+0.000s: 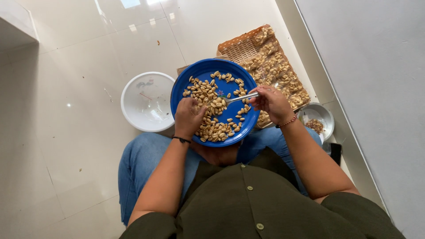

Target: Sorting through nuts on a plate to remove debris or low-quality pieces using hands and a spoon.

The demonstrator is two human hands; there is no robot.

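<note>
Blue plate (pixel 201 73) rides on the person's lap, tilted slightly toward the body, loaded with loose pale nuts (pixel 211 104), peanut-like, spread mostly through the plate's centre and near rim. Left hand (pixel 189 117) sits on the plate's near-left side, fingers curled together down into the nuts; whether they pinch one or just rest on the pile, can't tell. Right hand (pixel 272 102) is at the plate's right edge, fingers clamped on the handle of a metal spoon (pixel 237 98) whose bowl reaches in toward the plate's middle. Left of the plate, on the tiled floor (pixel 66 132): white bowl (pixel 148 102), touching or nearly touching the plate rim from this angle. Beyond the plate: woven tray (pixel 241 46) holding many more nuts. Right of the plate, behind the right wrist: small white bowl (pixel 323 116) with brownish bits inside. Risks, my read: the plate looks propped on the knees only, so a hard push with the spoon or a leg shift could tip it and dump nuts on the floor; nuts near the near rim would go first. Scooping sideways could flick some over the right edge. Hidden: what supports the plate underneath, the left fingertips, the tray's near corner behind the plate and hand. Contents of the small bowl are too small to identify; a dark object below it is cut off by the arm.
</note>
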